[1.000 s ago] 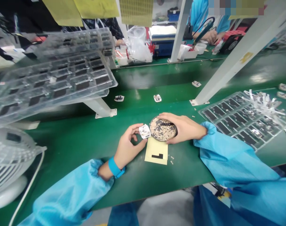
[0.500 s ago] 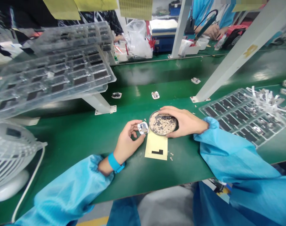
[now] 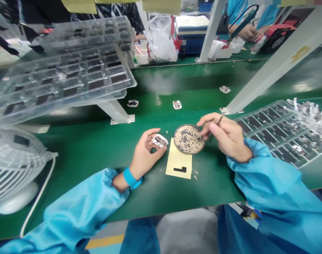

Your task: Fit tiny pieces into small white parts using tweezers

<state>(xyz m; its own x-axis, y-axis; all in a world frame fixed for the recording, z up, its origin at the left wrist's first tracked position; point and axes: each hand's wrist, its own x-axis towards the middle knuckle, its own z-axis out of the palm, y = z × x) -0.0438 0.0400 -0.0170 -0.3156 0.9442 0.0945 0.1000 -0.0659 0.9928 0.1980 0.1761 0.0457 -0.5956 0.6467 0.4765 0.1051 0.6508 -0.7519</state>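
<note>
- Green matting (image 3: 84, 155) is covering the long assembly bench, with other blue-sleeved workers busy at the far edge beyond white frame posts.
- Clear plastic trays (image 3: 63, 81) of dark parts are sitting raised on a stand over the bench's far-left corner, and a white desk fan (image 3: 15, 169) is standing at the near-left edge.
- Another flat tray (image 3: 277, 130) of dark parts is lying along the right edge, with torn white strips (image 3: 306, 113) piling on its far end.
- At the middle of the near edge, a round dish (image 3: 189, 139) of tiny specks is resting on the top of a yellow card (image 3: 179, 163) marked with a black L.
- The right hand (image 3: 227, 135), which half a second ago was lying cupped over the dish, is now lifted beside its right rim and is pinching dark tweezers (image 3: 215, 127), tips angled down toward the dish.
- That shift is suggesting picking from the dish is about to begin.
- The left hand (image 3: 145, 155) is still pinching a small white component (image 3: 159, 140) between thumb and fingers, just left of the dish, tilted flatter than before.
</note>
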